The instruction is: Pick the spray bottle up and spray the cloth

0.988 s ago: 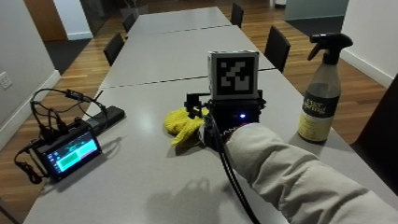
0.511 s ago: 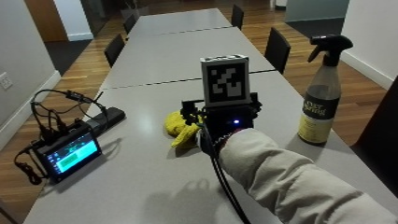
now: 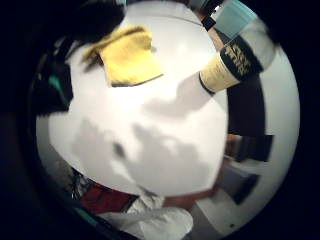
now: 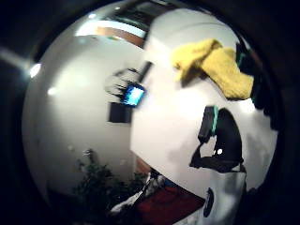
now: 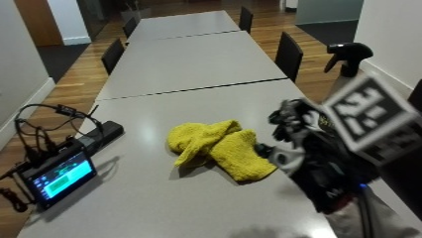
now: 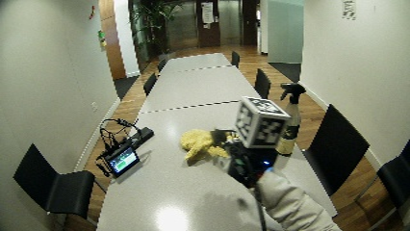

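Far left of the grey table (image 5: 198,64), at about 8 o'clock from the cloth: a small monitor (image 5: 58,175) with a lit screen, standing tilted, black cables looped behind it. A black block (image 5: 105,134) lies just beside it at its 1 o'clock.

Centre: yellow cloth (image 5: 219,148), crumpled, lying flat on the table in two overlapping lobes. Nothing rests on it. The little-finger palm view shows it as a folded yellow patch (image 3: 127,55) on bare tabletop, with the bottle well apart from it.

Right of the cloth, at its 3 to 4 o'clock: gloved right hand (image 5: 296,148), above the table, just beside the cloth's near edge; cannot tell whether it touches the cloth. It is blurred, and I cannot tell whether its fingers are apart or curled. Pale sleeve (image 6: 291,204) runs back toward 5 o'clock.

Far right: spray bottle (image 6: 289,120), upright on the table near the right edge, at about 2 o'clock from the hand and apart from it. Black trigger head (image 5: 346,54), tan label with dark band (image 3: 232,62). Black chairs (image 6: 336,144) along the table's right side.
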Demonstrator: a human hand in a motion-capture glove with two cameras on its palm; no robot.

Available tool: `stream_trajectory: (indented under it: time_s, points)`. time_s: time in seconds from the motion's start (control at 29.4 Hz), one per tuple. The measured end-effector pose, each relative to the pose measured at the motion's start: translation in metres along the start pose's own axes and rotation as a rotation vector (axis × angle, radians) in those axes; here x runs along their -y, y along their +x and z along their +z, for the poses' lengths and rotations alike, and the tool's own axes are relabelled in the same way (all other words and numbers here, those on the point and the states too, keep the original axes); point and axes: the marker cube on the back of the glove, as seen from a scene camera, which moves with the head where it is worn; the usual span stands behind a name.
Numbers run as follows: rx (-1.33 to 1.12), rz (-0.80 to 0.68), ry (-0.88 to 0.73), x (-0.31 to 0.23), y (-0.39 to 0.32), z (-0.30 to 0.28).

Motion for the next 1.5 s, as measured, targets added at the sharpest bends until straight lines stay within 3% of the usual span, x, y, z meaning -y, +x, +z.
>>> stream_trajectory:
  time_s: [0.1, 0.31, 0.61, 1.09, 1.26, 1.5]
  points:
    - [0.295, -0.093, 0.178, -0.027, 0.013, -0.023]
    - [0.579, 0.016, 0.543, -0.014, 0.102, -0.074]
    - [0.645, 0.113, 0.339, 0.029, 0.182, -0.074]
    - [0.637, 0.091, 0.526, 0.019, 0.183, -0.082]
    - [0.339, 0.120, 0.425, -0.023, 0.187, -0.072]
    - [-0.468, -0.023, 0.070, 0.042, 0.123, -0.081]
